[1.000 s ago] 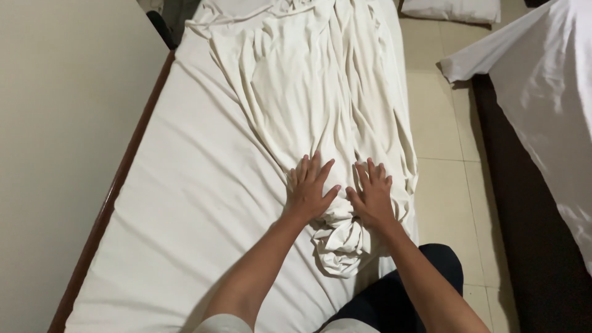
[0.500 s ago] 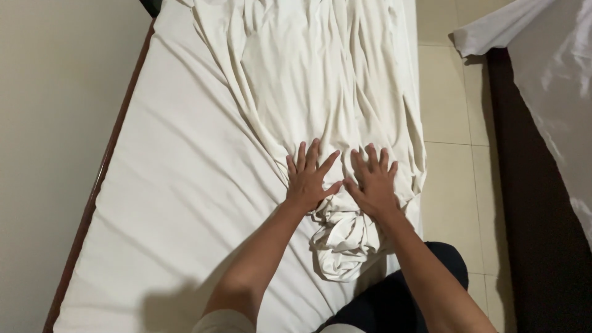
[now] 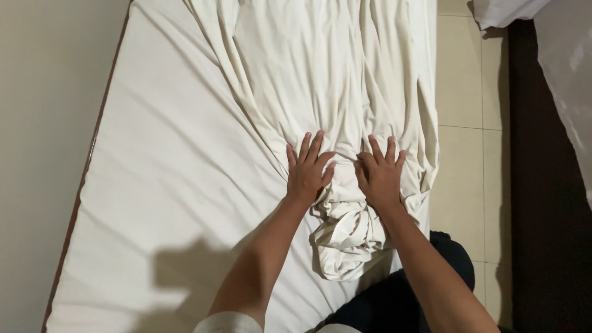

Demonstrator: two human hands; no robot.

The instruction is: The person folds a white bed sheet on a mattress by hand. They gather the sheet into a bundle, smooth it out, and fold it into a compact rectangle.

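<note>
— Where is the sheet?

— The cream sheet (image 3: 333,92) lies crumpled along the right half of the mattress (image 3: 160,185), running from the far edge of the view down toward the person. Its near end is gathered into a bunched lump just below the hands, close to the mattress's right edge.

— And the hands?

— Both lie flat on the sheet, palms down, fingers spread wide and pointing away. The left hand (image 3: 306,172) presses the left side of the gathered cloth; the right hand (image 3: 379,176) sits just beside it on the right. Neither grips anything; they press the cloth, with a narrow fold of sheet between them.

— What's around the sheet?

— The mattress is bare and white on the left, with faint creases and the shadow of an arm near the bottom. A thin brown frame edge (image 3: 86,179) runs along its left side, against a plain beige wall (image 3: 43,123). To the right is a tiled floor (image 3: 465,123), then a dark bed base (image 3: 542,185) with white bedding (image 3: 567,55) at the far right. The person's dark trousers (image 3: 401,302) show at the near edge.
</note>
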